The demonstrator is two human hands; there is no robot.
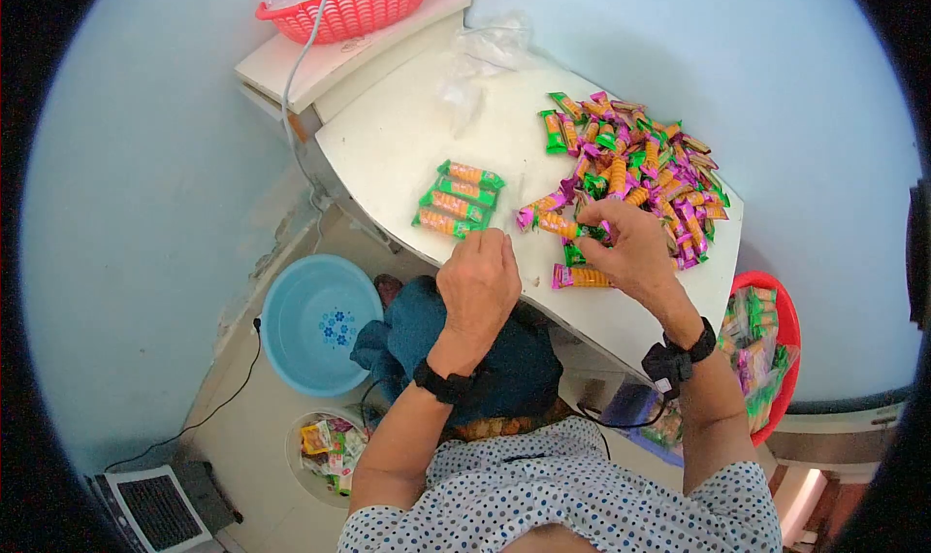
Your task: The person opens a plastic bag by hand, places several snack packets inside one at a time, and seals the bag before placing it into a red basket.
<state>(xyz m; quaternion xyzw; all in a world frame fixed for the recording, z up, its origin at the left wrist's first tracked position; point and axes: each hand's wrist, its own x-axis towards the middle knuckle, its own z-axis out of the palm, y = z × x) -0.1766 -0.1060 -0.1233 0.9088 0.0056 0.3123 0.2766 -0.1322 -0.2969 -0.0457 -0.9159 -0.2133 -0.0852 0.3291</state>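
Note:
My left hand (478,281) is closed, its fingers curled down by the lower end of a neat row of green-wrapped snack packs (456,204). What is in those fingers, if anything, is hidden. At the near side of a heap of small wrapped snacks (659,179), my right hand (630,247) pinches a purple-ended snack pack (558,225) between thumb and fingers. The heap mixes purple and green wrappers with ridged yellow-orange middles showing. Just below the right hand lies another purple-ended pack (582,276).
A crumpled clear plastic bag (490,48) lies at the back of the white table (388,146). A red basket (339,15) stands on a raised shelf. Below are a blue basin (281,330), a bin with wrappers (335,451) and, at right, a red tub (790,335) of bagged packs.

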